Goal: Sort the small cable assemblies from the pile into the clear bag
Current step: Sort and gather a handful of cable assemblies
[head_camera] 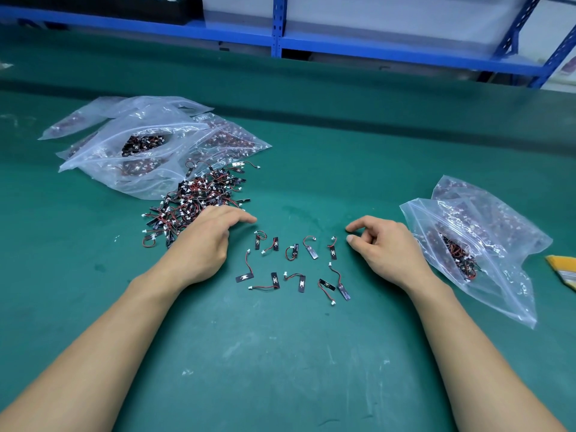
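Green matting covers the table, scuffed with pale marks on the near part. Two bare forearms reach over it from the lower corners.

The left hand lies palm down with the fingers stretched out and relaxed. It holds nothing, and its far side touches the near edge of the pile. The right hand is also palm down, with fingers loosely curled and thumb and forefinger a little apart. Nothing is between them.

Between the two hands some single cable assemblies are spread flat on the table in two rough rows. Each one is a small black strip with a thin red and black wire and a white plug at the end. They lie apart from each other.

Just right of the right hand is the clear bag, lying flat, its mouth turned to the hand, with a bunch of assemblies already inside. A second filled bag lies partly under it, on the far side. A yellow object shows at the right edge.

The pile is a dense tangle of the same parts, beyond the left hand. Behind it, to the left, several more clear bags lie heaped over each other, also with assemblies inside.

At the far side stands a blue metal shelf.
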A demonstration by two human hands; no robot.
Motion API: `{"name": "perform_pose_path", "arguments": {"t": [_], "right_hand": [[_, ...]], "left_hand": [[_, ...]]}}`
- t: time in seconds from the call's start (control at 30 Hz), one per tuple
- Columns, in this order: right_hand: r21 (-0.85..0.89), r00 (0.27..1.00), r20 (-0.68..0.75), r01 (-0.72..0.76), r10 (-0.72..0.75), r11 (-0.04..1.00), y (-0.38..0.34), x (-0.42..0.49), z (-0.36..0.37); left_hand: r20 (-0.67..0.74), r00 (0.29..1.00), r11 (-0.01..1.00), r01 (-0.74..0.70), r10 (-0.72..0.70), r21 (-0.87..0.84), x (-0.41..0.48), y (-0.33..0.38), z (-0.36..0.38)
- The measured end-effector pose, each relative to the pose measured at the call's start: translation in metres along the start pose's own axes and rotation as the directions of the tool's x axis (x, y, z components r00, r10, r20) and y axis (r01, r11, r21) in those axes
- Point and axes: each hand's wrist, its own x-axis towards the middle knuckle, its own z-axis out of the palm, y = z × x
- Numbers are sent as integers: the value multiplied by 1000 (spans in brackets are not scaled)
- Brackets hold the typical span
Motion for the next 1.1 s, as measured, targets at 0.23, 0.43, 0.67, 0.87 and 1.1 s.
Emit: {"name": "perform_pose_path", "arguments": {"t": [0.23,0.43,0.67,0.87,1.1], "right_hand": [[-4,1000,-2,-5,5,1000,-2,-1,-1],[-6,1000,-3,-6,6,1000,-2,-1,-1],[-2,1000,1,-2,2,1000,-1,0,0],[4,1000,0,-4,4,1000,0,0,0],[5,1000,1,-11,11,1000,-1,0,-1]], "left_hand": [[0,1000,1000,6,-6,-2,0,2,-1],[5,1000,1000,8,-8,-6,0,2,-1],[6,1000,1000,8,-8,-9,0,2,-1],[7,1000,1000,10,-10,-4,0,2,-1],[8,1000,1000,16,-15,-11,-1,3,-1]]}}
